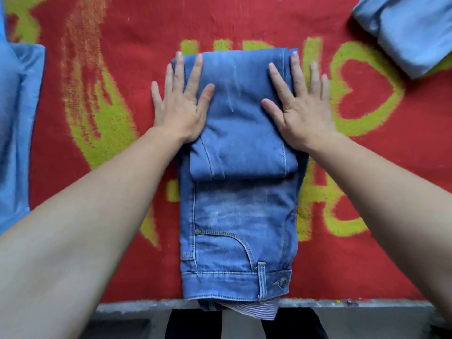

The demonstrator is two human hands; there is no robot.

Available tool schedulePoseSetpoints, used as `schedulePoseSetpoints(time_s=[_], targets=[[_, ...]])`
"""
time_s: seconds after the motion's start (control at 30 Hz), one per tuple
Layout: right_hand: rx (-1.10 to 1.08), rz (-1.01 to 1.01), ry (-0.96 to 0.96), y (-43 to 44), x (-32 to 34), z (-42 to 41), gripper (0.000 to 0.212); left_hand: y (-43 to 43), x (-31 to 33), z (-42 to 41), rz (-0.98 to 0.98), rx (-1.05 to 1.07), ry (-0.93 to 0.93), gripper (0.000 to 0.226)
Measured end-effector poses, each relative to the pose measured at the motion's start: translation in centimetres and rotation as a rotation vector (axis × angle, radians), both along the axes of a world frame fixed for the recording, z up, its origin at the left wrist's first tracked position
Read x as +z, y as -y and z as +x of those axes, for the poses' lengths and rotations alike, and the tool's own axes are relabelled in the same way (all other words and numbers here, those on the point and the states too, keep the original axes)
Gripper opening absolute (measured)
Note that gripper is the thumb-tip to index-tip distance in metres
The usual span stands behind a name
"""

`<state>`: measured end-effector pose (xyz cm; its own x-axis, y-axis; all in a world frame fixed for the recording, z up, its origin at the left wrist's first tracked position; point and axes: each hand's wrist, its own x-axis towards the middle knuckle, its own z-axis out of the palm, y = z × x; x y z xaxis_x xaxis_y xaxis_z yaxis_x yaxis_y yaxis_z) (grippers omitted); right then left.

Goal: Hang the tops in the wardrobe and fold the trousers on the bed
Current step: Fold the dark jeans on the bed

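A pair of blue jeans [239,216] lies lengthwise on the red bed cover [367,265], waistband toward me at the bed's edge. The legs are folded back over the upper part, making a thicker layer at the far end. My left hand [181,104] presses flat on the left side of that fold, fingers straight and spread, partly over the cover. On the right side of the fold my right hand [300,106] presses flat the same way. Neither hand grips the cloth.
A light blue garment [17,118] lies at the left edge of the bed. Another folded light blue piece [411,28] sits at the far right corner. The cover has yellow-green lettering. The bed's grey front edge [342,303] runs below the waistband.
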<state>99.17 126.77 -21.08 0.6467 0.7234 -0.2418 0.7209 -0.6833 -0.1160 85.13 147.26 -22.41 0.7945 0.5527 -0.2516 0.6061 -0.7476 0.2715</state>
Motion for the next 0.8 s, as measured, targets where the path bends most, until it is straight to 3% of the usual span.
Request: schedulePoseSetpoints(time_s=[0.1, 0.17, 0.23, 0.33, 0.43, 0.53, 0.6, 0.8], targets=[[-0.057, -0.007, -0.190, -0.6, -1.2, 1.0, 0.067, -1.0, -1.0, 0.4, -0.106, 0.006, -0.038, 0.063], [-0.083, 0.139, -0.217, -0.5, -0.4, 0.6, 0.075, -0.7, -0.1, 0.1, -0.109, 0.028, 0.073, 0.067], [-0.243, 0.358, -0.301, -0.5, 0.2, 0.8, 0.099, -0.2, 0.5, -0.1, -0.185, 0.188, 0.228, 0.084], [-0.669, 0.499, -0.688, -1.1, 1.5, 2.0, 0.126, 0.0, 2.3, 0.4, -0.700, 0.659, 0.414, 0.104], [-0.843, 0.494, -1.052, -1.6, 2.4, 3.6, 0.100, -1.1, 3.9, 0.8, -1.126, 0.776, 0.365, 0.078], [-0.705, 0.528, -1.202, -1.7, 3.5, 4.5, 0.054, -2.2, 5.6, 1.0, -1.219, 0.728, 0.285, 0.051], [-0.618, 0.610, -1.128, -2.2, 4.7, 5.3, 0.044, -2.8, 7.1, 1.9, -1.240, 0.677, 0.337, 0.049], [-0.515, 0.822, -0.909, -4.5, 10.6, 8.8, 0.045, -4.8, 12.8, 5.9, -1.094, 0.545, 0.569, 0.045]])
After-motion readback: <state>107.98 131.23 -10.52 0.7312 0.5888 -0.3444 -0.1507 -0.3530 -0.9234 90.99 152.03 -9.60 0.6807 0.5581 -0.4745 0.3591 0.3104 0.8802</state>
